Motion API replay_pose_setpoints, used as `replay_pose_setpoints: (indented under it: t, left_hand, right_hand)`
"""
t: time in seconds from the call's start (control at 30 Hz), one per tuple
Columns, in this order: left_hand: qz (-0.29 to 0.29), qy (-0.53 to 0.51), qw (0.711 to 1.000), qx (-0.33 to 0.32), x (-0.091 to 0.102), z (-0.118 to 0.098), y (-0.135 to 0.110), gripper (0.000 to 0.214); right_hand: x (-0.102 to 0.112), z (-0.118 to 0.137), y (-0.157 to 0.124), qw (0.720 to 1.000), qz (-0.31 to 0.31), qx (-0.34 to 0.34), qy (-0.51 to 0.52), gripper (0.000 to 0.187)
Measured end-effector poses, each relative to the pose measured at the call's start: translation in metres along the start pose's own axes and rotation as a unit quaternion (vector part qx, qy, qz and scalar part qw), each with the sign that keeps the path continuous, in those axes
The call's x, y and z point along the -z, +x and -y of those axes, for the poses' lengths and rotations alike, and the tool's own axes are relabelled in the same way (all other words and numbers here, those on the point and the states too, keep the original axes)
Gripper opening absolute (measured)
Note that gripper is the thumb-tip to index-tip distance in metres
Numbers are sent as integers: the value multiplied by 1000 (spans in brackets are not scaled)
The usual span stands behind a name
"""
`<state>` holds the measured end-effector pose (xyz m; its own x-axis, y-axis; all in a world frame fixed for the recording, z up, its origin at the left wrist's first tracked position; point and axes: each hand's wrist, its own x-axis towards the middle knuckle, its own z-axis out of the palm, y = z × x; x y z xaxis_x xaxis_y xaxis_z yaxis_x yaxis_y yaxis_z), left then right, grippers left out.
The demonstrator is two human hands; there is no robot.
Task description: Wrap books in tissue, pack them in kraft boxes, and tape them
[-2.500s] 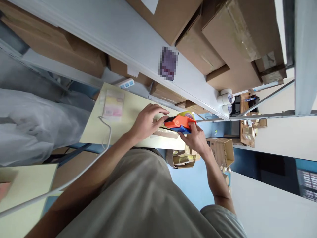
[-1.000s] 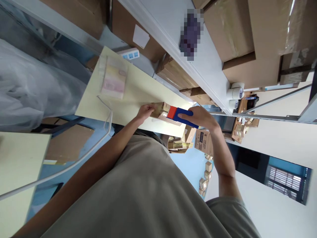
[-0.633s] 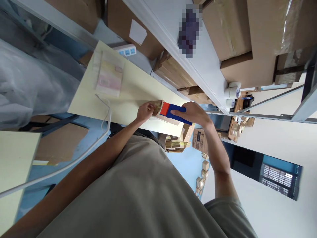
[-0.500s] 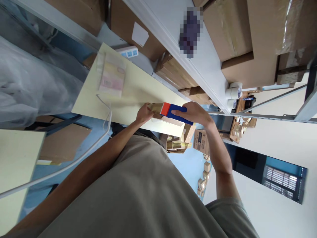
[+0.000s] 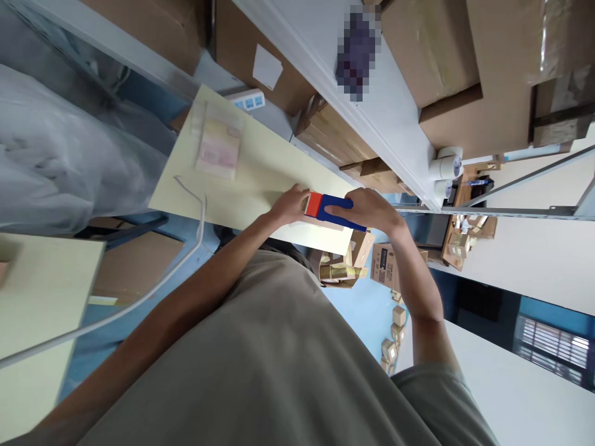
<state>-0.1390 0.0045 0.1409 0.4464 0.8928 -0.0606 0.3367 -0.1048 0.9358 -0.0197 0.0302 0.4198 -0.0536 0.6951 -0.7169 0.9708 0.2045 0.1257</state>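
My right hand [image 5: 372, 209] is wrapped around a blue tape dispenser [image 5: 339, 209] with an orange-red front part. It lies above a small cardboard box [image 5: 328, 222] on the pale yellow table [image 5: 264, 158]. Close against the dispenser's toothed front edge is my left hand [image 5: 290, 205], its fingers closed on the brown packing tape [image 5: 305, 203]. Only a sliver of that tape shows, and the left fingertips are partly hidden. Most of the box is covered by the hands and the dispenser.
A flat plastic-wrapped pack [image 5: 218, 148] lies on the table's far left. A white cable [image 5: 153, 291] crosses to the table edge. Behind stand a power strip [image 5: 248, 100], cardboard boxes [image 5: 339, 130] and a shelf [image 5: 395, 105] with tape rolls [image 5: 446, 167]. An open carton [image 5: 344, 272] stands below.
My left hand has moved right, up to the dispenser's front; the length of brown tape seen between them is now mostly hidden. The right hand keeps its grip. The whole view has shifted slightly.
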Motion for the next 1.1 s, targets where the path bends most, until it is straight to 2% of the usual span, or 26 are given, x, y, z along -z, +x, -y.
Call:
replay_pose_setpoints:
  t: [0.13, 0.27, 0.4, 0.57, 0.73, 0.93, 1.1]
  left_hand:
    - [8, 47, 998, 35, 3, 7, -7, 53]
    - [10, 40, 998, 39, 6, 14, -13, 64]
    - [10, 20, 999, 42, 6, 19, -18, 64]
    - [-6, -37, 998, 58, -1, 18, -24, 59]
    - [-48, -64, 992, 94, -9, 11, -33, 57]
    - [-105, -31, 982, 152, -22, -6, -43, 59]
    - [-228, -7, 951, 209, -51, -27, -31, 59]
  right_hand:
    - [-7, -18, -2, 1000, 0, -16, -6, 67]
    - [-21, -48, 2, 999, 27, -34, 17, 67]
    - [-47, -79, 18, 997, 59, -29, 41, 67]
    - [-83, -105, 48, 994, 65, -10, 89, 63]
    - [-110, -120, 68, 992, 58, 24, 106, 60]
    - [-131, -130, 74, 989, 14, 41, 139, 65]
    - [-137, -138, 71, 987, 2, 43, 155, 63]
